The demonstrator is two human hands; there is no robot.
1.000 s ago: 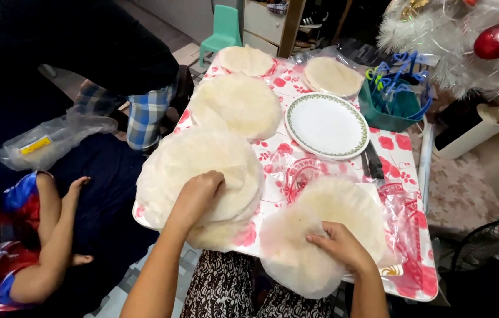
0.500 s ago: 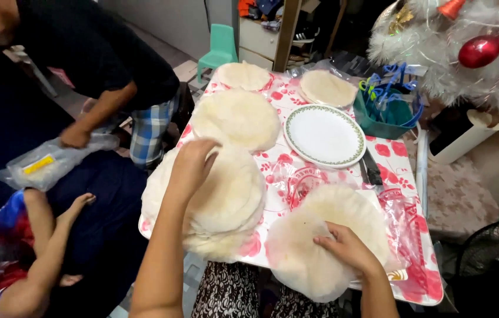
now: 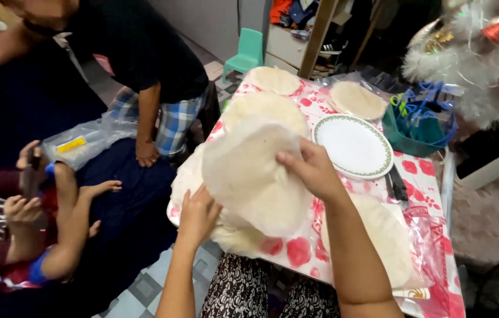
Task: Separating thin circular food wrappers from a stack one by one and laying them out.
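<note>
A thin round sheet of pale dough (image 3: 255,174) is lifted off the near-left stack (image 3: 193,176) of the same sheets. My right hand (image 3: 311,171) grips its upper right edge, fingers closed on it. At its lower left edge, my left hand (image 3: 198,217) supports it from below. Another stack of dough sheets (image 3: 385,235) lies under my right forearm at the table's near right.
More dough rounds (image 3: 273,79) (image 3: 356,99) lie at the far end of the red-flowered table (image 3: 420,176), beside a white plate (image 3: 352,144) and a teal basket (image 3: 417,126). A person in black stands at left; a child's arms (image 3: 73,218) reach from the left.
My right hand left the near-right stack and moved left onto the left stack's top sheet. Both hands have lifted that sheet up. The person at left straightened up.
</note>
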